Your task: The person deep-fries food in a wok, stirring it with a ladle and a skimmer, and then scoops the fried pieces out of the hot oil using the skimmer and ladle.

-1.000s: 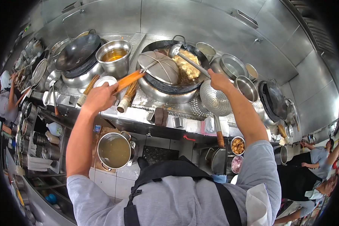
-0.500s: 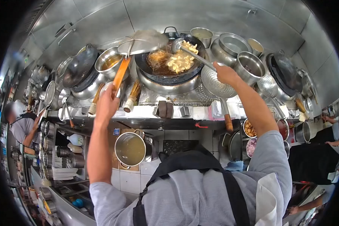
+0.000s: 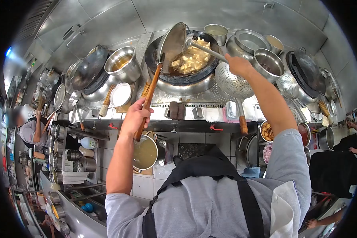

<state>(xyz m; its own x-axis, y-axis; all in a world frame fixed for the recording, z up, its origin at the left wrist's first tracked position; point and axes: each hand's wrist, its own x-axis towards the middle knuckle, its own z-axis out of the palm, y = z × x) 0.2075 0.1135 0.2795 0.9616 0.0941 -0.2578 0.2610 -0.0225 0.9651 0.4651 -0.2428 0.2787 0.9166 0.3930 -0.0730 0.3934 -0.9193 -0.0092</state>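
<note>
My left hand (image 3: 137, 118) is closed round the wooden handle of a strainer (image 3: 173, 41), whose bowl is tipped steeply over the left side of a large wok (image 3: 150, 55). My right hand (image 3: 239, 66) grips the long metal handle of a ladle (image 3: 208, 50). The ladle's head is at the strainer's right edge and partly hidden. Pale yellow food pieces (image 3: 194, 58) bubble in brown oil in the right half of the wok. The strainer hides much of the left half. Below my right hand, a perforated skimmer (image 3: 231, 83) lies on the stove.
A steel pot of amber liquid (image 3: 123, 64) and a bowl of white stuff (image 3: 120, 94) stand left of the wok. More steel pots (image 3: 268, 63) stand to the right. On the floor sits a large pot (image 3: 144, 152). Another person (image 3: 32, 129) works at far left.
The strainer has swung from lying flat above the wok's left edge to steeply tipped over the wok. My left hand has moved right. The orange-brown clump is now hidden.
</note>
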